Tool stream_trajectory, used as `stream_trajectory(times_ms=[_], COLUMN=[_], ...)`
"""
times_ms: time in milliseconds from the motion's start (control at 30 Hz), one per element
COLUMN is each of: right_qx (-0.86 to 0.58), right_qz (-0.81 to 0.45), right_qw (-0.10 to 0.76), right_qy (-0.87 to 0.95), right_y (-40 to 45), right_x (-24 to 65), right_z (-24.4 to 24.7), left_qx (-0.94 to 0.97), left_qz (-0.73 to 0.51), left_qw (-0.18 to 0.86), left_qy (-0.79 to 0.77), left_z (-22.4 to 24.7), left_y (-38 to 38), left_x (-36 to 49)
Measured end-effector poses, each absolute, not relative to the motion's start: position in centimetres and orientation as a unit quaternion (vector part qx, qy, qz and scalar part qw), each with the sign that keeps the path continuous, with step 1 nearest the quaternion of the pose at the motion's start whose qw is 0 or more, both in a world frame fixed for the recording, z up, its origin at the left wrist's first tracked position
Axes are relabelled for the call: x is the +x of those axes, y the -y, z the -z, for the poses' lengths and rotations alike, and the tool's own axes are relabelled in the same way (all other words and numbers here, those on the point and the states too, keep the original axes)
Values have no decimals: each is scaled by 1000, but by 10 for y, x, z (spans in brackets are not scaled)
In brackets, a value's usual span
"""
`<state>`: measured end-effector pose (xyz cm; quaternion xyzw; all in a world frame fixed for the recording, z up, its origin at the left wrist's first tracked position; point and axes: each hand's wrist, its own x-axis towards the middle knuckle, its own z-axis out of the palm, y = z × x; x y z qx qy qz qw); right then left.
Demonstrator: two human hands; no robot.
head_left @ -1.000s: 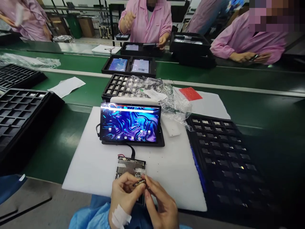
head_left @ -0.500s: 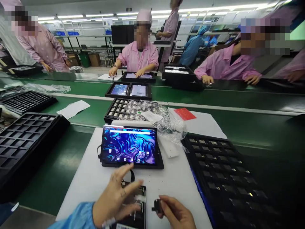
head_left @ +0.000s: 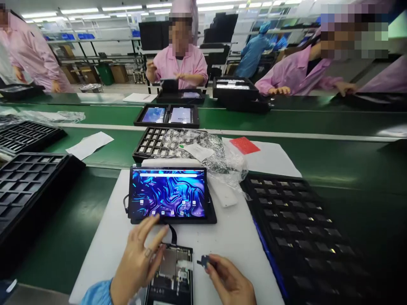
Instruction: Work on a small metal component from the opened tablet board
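My right hand (head_left: 232, 279) pinches a small dark module with a short tab (head_left: 203, 260), held just right of an opened device (head_left: 174, 271). The device shows its bare inner boards and lies on a white foam mat (head_left: 104, 241). Fingers apart, my left hand (head_left: 138, 254) hovers over the device's left edge; whether its fingertips touch anything, I cannot tell. A black flat cable (head_left: 173, 234) runs from the device's top edge toward a lit tablet (head_left: 168, 192). The tablet leans on a black stand and shows a blue and purple home screen.
At right stands a black compartment tray (head_left: 295, 216) with several small parts. Another black tray (head_left: 34, 186) is at left. Behind the tablet lie a parts tray (head_left: 149, 144), plastic wrap (head_left: 219, 159) and a red sheet (head_left: 244, 145). Co-workers in pink sit across the green belt.
My left hand has shifted left and down, uncovering more of the opened device. The right hand has moved slightly left and down with the module. The view has shifted a little.
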<state>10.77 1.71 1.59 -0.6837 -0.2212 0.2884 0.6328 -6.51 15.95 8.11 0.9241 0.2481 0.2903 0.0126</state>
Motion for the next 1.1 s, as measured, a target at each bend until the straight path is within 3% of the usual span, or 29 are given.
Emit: stream_trajectory(times_ms=[100, 233, 633, 867, 1100], right_qx=[-667, -669, -701, -685, -701], right_qz=[-326, -324, -262, -317, -285], right_qw=[610, 579, 571, 579, 579], right_qy=[277, 335, 337, 308, 303], right_y=[-21, -25, -29, -29, -30], right_x=[112, 115, 109, 111, 107], right_z=[-22, -23, -30, -34, -35], left_qx=[944, 946, 950, 963, 967], left_qz=[-259, -233, -217, -187, -161], left_qw=[117, 171, 164, 148, 140], left_qy=[-167, -147, -154, -128, -136], left_z=[-75, -66, -59, -61, -57], left_y=[-144, -134, -131, -131, -130], left_x=[-65, -58, -50, -49, -49])
